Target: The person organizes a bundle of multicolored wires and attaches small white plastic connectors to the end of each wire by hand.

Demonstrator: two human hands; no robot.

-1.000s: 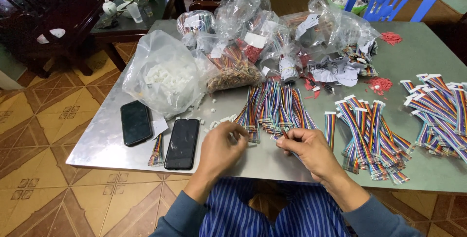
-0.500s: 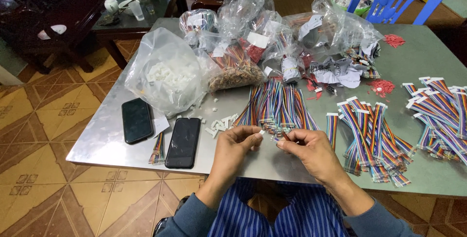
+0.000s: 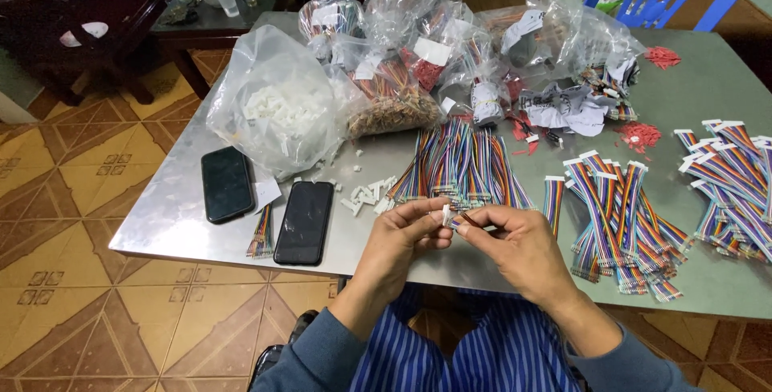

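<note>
We hold our two hands together just above the near edge of the surface point(image 3: 161, 231), close to the body. Our left hand point(image 3: 400, 239) pinches a small white connector housing point(image 3: 445, 214) between thumb and forefinger, the fingers closed tight on it. Our right hand point(image 3: 515, 243) pinches the end of a short ribbon wire point(image 3: 470, 221), thumb and forefinger shut on it, the other fingers curled under.

The relation that matters: the wire end lies just to the right of the housing, its long axis running roughly left to right, parallel to the near edge, and its tip points straight at the housing. The two are touching or nearly so; we cannot tell whether the tip is already inside. Both hands are equally close to the meeting point, which sits between our fingertips.

Just beyond the hands, toward the middle of the surface, lies a fanned bundle of rainbow ribbon cables point(image 3: 462, 167), their long axes running away from us. A scatter of loose white housings point(image 3: 366, 197) sits left of that bundle. Toward the near left corner lie two dark phones point(image 3: 304, 221), and behind them a clear bag of white housings point(image 3: 277, 106). Near the right edge lie finished cables with white ends point(image 3: 619, 215).
</note>
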